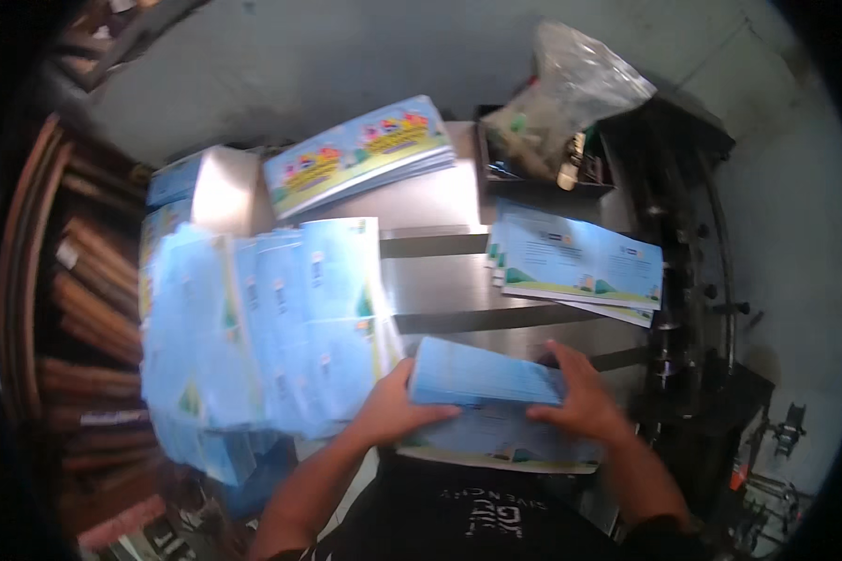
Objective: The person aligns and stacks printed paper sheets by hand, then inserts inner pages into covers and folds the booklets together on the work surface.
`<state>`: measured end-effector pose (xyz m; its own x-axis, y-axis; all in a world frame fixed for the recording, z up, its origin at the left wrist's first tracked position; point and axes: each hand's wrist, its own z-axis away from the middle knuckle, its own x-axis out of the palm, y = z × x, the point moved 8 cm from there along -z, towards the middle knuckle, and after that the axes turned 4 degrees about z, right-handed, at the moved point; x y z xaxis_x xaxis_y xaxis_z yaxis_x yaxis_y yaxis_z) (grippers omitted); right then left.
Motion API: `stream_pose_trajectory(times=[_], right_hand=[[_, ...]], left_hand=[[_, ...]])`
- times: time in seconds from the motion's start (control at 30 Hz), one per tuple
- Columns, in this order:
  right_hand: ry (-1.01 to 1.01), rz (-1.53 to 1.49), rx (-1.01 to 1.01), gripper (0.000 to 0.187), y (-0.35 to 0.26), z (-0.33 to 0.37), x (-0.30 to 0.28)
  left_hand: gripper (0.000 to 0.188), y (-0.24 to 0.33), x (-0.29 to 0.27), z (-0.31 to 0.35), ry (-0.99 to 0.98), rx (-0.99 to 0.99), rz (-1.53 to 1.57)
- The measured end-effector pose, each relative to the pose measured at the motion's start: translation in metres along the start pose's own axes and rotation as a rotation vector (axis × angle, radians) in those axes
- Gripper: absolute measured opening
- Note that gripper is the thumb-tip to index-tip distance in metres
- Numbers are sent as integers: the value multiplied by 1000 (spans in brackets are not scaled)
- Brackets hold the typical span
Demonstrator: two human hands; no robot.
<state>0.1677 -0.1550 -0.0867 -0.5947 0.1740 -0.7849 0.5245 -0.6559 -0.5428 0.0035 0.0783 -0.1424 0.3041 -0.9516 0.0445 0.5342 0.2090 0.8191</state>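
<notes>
Close in front of me, both hands grip a thick stack of blue printed sheets (485, 372) by its two ends. My left hand (388, 408) presses its left end, thumb along the near edge. At the other end my right hand (585, 396) has its thumb on the near side and fingers over the far corner. The near part of the printed sheets (500, 436) spreads below the thumbs, toward my body. Left of my left hand lies a wide heap of fanned blue sheets (253, 327). A smaller pile of blue sheets (580, 260) rests beyond my right hand.
A stack of colourful printed sheets (360, 154) lies at the back of the metal table (430, 280). Beside it a black tray (488, 176) holds a clear plastic bag (580, 84). Wooden racks (108, 309) stand at the left; dark machinery with rods (669, 309) stands at the right.
</notes>
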Motion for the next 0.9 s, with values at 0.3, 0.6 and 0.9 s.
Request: stream_pose_trajectory(times=[0.3,0.6,0.9], right_hand=[[-178,320,124,105,-19,68,-40],[307,461,-22,104,-42,65,-27],[208,405,39,92,-34,57,-37]], left_hand=[[87,56,7,47,-145,527,-380],[97,30,-13,0,-192,267,-285],[150,134,66,57,-214,900,-1284]])
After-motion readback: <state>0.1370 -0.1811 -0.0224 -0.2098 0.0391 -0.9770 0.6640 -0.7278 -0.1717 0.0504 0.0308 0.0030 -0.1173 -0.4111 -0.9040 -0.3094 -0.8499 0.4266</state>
